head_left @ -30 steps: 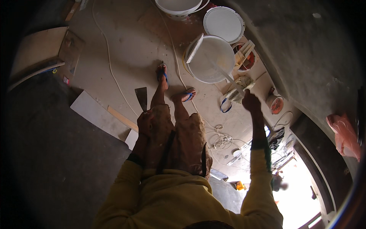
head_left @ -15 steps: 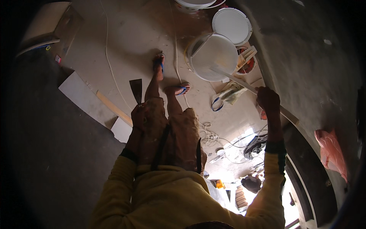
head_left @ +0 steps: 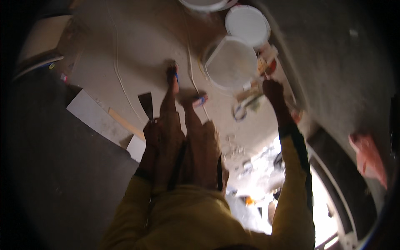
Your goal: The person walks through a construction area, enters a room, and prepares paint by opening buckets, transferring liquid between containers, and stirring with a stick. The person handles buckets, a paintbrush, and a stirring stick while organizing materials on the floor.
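Observation:
My left hand (head_left: 152, 132) is closed round the handle of a putty knife (head_left: 146, 105), its broad dark blade pointing up and away beside my left thigh. My right arm reaches forward. My right hand (head_left: 273, 90), blurred, is closed just right of a large white bucket (head_left: 233, 62). A small pale bit shows at its fingers, but what it grips is too smeared to make out. The bucket looks filled with pale, smooth material, and a straight light edge crosses its left rim.
A second white bucket or lid (head_left: 248, 26) stands behind, near the wall. A red container (head_left: 270, 66) with tools sits beside the bucket. Cables (head_left: 118, 71) cross the floor. At left lies a white board (head_left: 93, 114); a pink bag (head_left: 368, 158) is at right.
My right hand has moved forward and left toward the bucket. The long pale stick it held, reaching into the bucket, no longer shows clearly. My left hand still holds the putty knife.

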Tool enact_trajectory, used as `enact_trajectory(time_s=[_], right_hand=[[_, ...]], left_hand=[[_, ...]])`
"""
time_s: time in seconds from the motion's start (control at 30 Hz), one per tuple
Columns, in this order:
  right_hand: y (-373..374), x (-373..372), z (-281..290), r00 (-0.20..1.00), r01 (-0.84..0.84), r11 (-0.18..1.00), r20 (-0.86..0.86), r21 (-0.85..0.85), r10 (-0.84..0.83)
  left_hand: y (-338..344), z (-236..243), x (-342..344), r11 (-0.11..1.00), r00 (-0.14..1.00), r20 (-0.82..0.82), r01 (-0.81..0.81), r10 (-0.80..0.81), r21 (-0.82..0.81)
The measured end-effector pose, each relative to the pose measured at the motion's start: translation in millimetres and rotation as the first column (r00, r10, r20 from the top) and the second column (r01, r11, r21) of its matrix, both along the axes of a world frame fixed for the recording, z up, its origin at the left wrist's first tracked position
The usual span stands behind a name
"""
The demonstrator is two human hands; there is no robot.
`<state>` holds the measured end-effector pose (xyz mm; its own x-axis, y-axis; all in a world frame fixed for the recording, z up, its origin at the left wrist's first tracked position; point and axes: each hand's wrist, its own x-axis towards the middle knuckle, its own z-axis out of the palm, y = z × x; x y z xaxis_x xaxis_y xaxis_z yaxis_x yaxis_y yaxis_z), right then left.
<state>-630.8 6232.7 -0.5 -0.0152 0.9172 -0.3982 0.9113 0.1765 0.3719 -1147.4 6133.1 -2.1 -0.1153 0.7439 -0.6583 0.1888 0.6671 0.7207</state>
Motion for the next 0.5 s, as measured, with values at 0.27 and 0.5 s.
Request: enact_trajectory(time_s=[0.27, 0.5], right_hand=[[-10.4, 29.4, 31.1, 0.941, 0.326, 0.9, 0.195, -0.29, -0.279], [32.1, 18.9, 23.6, 0.972, 0.21, 0.93, 0.165, -0.303, -0.166]], left_hand=[[76.7, 32.4, 5.7, 0.937, 0.951, 0.144, -0.227, 0.272, -0.266], [138.4, -2.2, -43.6, 0.968, 0.98, -0.009, 0.199, -0.2, 0.154]])
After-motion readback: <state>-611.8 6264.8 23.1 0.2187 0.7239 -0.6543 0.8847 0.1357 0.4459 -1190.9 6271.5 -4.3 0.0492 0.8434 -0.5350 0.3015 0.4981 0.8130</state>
